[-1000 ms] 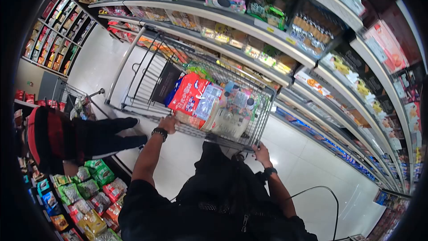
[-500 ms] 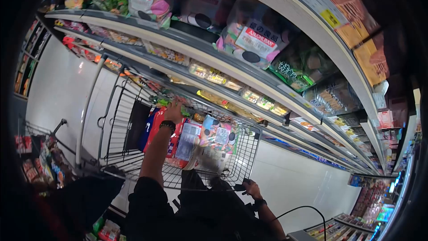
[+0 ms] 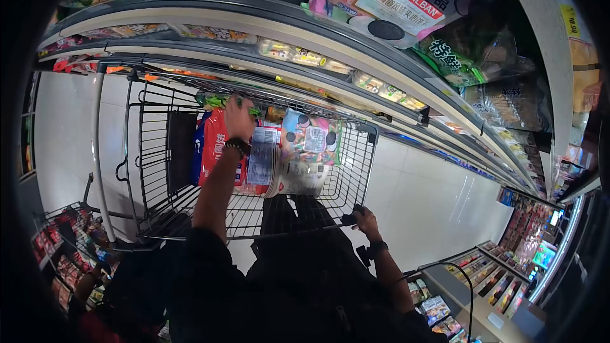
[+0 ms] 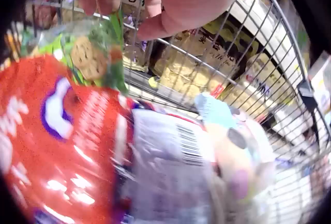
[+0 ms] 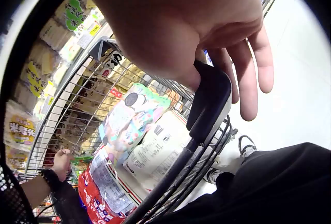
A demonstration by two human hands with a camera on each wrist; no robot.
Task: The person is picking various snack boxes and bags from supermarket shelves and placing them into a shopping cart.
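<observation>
The left hand (image 4: 170, 1) reaches to the far end of the shopping cart (image 3: 152, 152), where its thumb and fingers seem to pinch only the top edge of a green biscuit packet (image 4: 90, 58). The packet stands in the far corner, against the wire wall and just behind a large red bag (image 4: 57, 146). So thin a hold on slick film could let the packet slide free and drop between the red bag and the wire, or the wire could catch a corner of it and tear it. The right hand (image 5: 207, 22) lies on the black cart handle (image 5: 209, 105) with its fingers draped loose past the grip, not clenched around it. With the body leaning well forward over the basket, the cart could probably roll off along the smooth floor or swing toward the store shelf (image 3: 254, 22) close beside it. A pastel snack pack (image 3: 311, 140) leans near the reaching arm and might tip if the forearm brushes it.
</observation>
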